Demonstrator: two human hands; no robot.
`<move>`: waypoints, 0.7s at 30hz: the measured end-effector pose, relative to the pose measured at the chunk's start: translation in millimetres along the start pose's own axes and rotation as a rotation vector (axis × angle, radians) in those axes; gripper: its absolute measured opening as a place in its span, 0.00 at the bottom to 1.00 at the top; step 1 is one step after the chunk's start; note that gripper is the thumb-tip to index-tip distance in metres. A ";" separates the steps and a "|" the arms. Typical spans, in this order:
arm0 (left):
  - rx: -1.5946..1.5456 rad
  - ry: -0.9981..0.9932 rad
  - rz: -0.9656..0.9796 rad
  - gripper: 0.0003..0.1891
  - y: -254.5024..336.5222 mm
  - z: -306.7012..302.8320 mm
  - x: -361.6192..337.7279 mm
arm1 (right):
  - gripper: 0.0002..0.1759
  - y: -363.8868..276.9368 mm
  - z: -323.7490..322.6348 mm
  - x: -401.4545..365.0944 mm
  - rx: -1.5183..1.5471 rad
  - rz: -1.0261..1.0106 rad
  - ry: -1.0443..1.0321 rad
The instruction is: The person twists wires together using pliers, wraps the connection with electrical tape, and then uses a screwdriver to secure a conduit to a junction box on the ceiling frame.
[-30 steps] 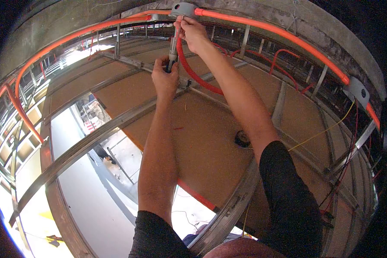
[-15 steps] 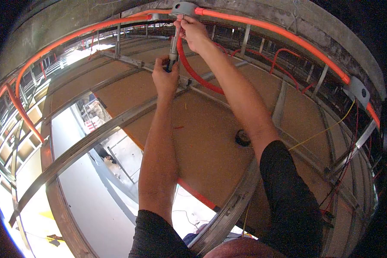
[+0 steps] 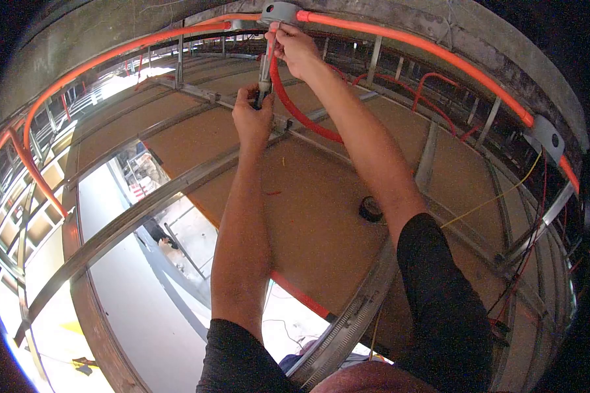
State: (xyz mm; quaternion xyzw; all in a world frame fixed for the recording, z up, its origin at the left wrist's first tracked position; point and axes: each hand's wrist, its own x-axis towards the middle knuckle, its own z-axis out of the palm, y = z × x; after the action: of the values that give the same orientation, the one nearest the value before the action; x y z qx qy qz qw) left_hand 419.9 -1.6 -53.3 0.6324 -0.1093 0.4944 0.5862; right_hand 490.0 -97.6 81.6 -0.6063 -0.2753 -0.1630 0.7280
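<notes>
My left hand (image 3: pixel 253 116) is wrapped round the dark lower end of a slim upright tool (image 3: pixel 265 77), whose tip points up. Just under a round grey junction box (image 3: pixel 281 12) on the concrete, my right hand (image 3: pixel 294 47) has its fingers pinched at the tool's upper end; what they hold is too small to make out. Orange conduit (image 3: pixel 387 38) enters the box from the right. A red flexible conduit (image 3: pixel 296 114) curves down beside the tool, behind my right forearm.
Metal ceiling framing (image 3: pixel 196 173) crosses below my arms over brown boards (image 3: pixel 314 190). A black roll (image 3: pixel 370 209) lies on the board. A second grey box (image 3: pixel 548 139) with hanging wires is at the right. Through the opening at lower left, a bright floor shows far below.
</notes>
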 end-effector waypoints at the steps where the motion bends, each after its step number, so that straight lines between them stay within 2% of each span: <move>1: 0.000 0.000 0.000 0.15 -1.7 0.5 0.1 | 0.13 -0.3 0.0 -0.5 0.000 0.000 0.000; 9: 0.018 0.031 0.080 0.15 -5.4 1.4 0.4 | 0.13 1.3 0.1 -0.1 0.005 0.004 0.002; 15: 0.003 -0.001 0.032 0.16 1.3 -1.1 -0.3 | 0.12 2.7 -5.3 1.3 0.015 -0.011 -0.015; 21: 0.023 0.012 0.065 0.16 -3.2 1.4 0.4 | 0.12 1.7 -5.1 0.7 0.017 -0.008 -0.018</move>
State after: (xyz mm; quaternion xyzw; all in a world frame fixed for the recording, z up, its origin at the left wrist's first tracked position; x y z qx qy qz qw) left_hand 423.1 -1.6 -54.8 0.6322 -0.1205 0.5185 0.5630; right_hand 492.5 -102.1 80.1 -0.6006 -0.2855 -0.1583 0.7299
